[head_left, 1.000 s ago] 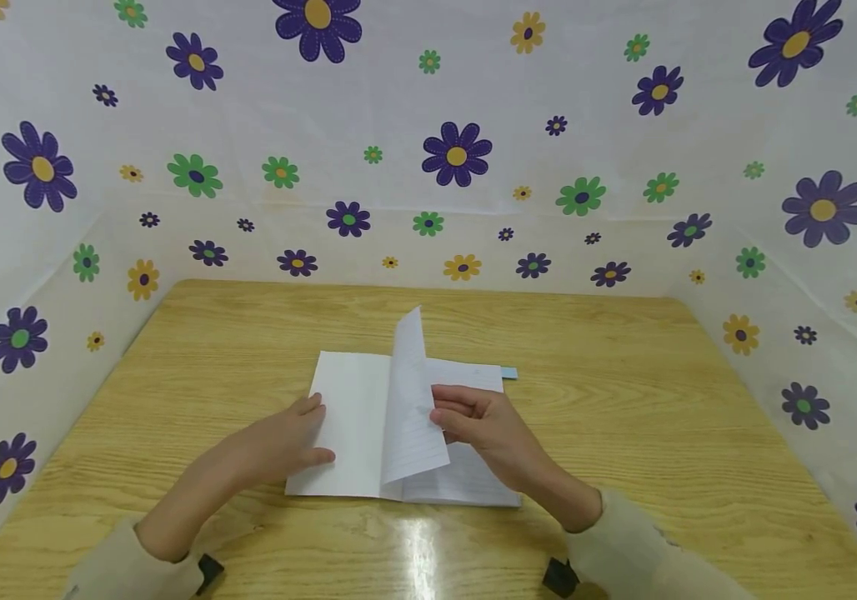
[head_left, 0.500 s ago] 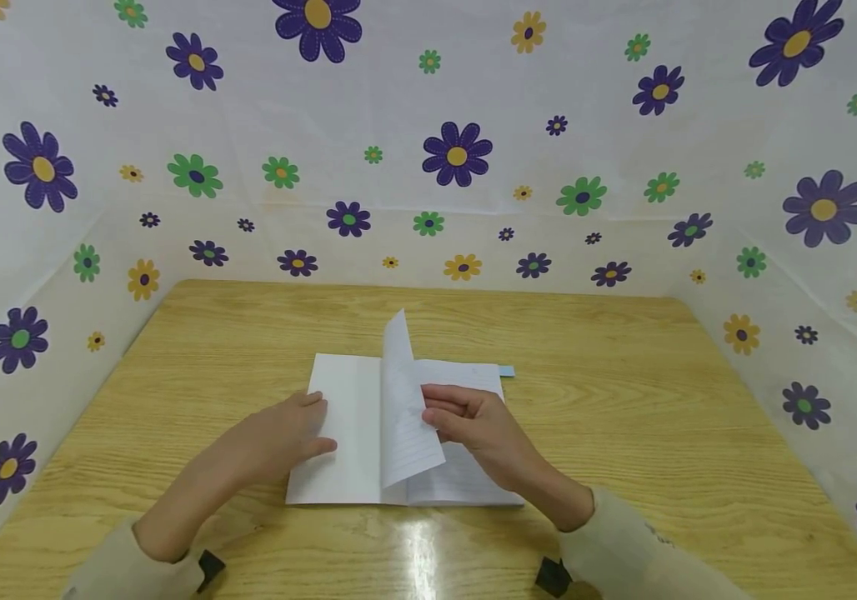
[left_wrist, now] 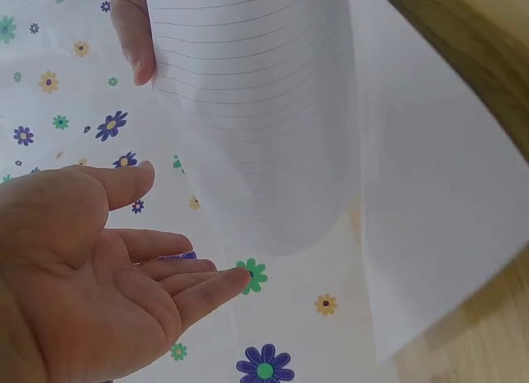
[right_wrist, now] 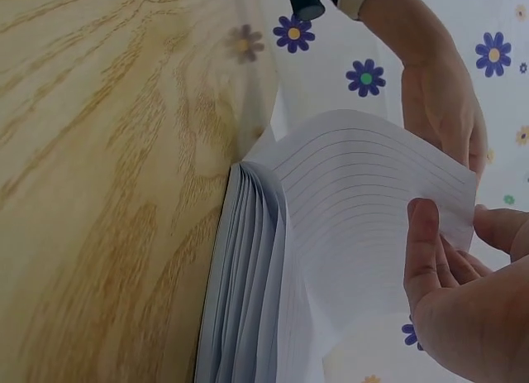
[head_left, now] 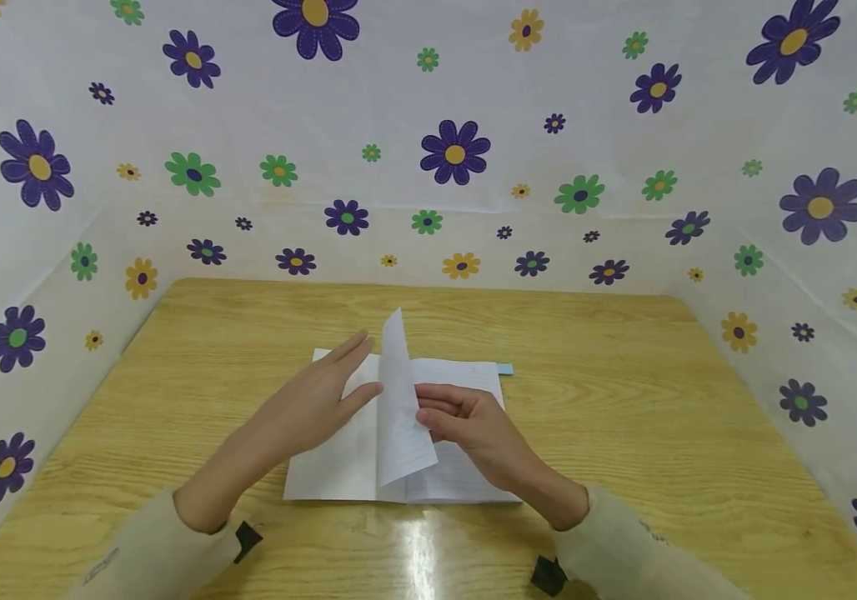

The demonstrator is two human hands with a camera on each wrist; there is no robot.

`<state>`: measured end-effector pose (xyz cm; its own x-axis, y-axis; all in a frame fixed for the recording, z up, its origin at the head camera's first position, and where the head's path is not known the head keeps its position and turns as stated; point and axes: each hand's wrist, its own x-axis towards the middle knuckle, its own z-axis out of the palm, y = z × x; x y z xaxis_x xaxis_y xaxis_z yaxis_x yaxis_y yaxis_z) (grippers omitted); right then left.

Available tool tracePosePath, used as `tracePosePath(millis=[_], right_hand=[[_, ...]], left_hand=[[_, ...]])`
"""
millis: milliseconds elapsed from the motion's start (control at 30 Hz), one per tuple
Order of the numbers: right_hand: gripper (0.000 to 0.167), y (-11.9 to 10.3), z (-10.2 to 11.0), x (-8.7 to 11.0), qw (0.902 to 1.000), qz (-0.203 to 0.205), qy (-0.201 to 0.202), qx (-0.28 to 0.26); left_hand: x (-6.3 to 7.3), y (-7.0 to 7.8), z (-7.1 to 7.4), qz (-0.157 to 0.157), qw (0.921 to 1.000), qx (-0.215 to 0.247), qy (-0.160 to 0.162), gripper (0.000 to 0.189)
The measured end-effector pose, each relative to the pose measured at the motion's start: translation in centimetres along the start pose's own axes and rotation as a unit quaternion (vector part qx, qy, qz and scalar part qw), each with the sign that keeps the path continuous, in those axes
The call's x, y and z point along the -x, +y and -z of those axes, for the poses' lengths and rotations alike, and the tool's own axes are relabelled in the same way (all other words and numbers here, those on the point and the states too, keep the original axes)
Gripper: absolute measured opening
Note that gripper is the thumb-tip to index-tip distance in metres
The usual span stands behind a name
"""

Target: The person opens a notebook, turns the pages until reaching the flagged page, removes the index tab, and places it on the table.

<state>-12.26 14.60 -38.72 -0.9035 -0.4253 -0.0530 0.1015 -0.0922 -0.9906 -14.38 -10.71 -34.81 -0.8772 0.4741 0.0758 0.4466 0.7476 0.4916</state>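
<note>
A notebook (head_left: 323, 471) lies spread on the table, with a blank white side at left and lined pages (head_left: 466, 479) at right. One lined page (head_left: 401, 425) stands raised from the spine and curves. My right hand (head_left: 479, 433) pinches its outer edge between thumb and fingers, as the right wrist view also shows. Over the blank side hovers my left hand (head_left: 308, 412), fingers straight and thumb spread, close to the raised page. In the left wrist view the palm of the left hand (left_wrist: 91, 275) holds nothing. A light blue tab (head_left: 505, 369) sticks out at the notebook's far right corner.
The wooden table (head_left: 608, 358) extends around the notebook on all sides. White flower-print cloth (head_left: 368, 92) walls its back, left and right. The stack of remaining pages (right_wrist: 248, 284) shows edge-on in the right wrist view.
My left hand has lifted from the notebook's left edge and moved right and away from me, toward the raised page. The right hand, still pinching that page, has shifted slightly left.
</note>
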Motion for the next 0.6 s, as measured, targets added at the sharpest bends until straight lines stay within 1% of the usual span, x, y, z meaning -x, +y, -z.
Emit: tracePosePath(millis=[167, 267, 433, 600], right_hand=[[0.050, -0.1, -0.4, -0.1, 1.0000, -0.005, -0.001, 0.004], [0.050, -0.1, -0.6, -0.2, 0.9999, -0.003, -0.007, 0.006], [0.050, 0.0, -0.7, -0.4, 0.9999, 0.003, -0.016, 0.005], [0.048, 0.1, -0.9, -0.4, 0.9995, 0.012, -0.028, -0.001]], left_hand=[[-1.1, 0.7, -0.1, -0.020, 0.9991, 0.036, -0.008, 0.069], [-1.4, 0.9, -0.3, -0.023, 0.9983, 0.051, -0.013, 0.069], [-1.7, 1.3, -0.5, -0.029, 0.9974, 0.064, -0.016, 0.070], [-1.8, 1.5, -0.6, -0.022, 0.9974, 0.061, -0.031, 0.068]])
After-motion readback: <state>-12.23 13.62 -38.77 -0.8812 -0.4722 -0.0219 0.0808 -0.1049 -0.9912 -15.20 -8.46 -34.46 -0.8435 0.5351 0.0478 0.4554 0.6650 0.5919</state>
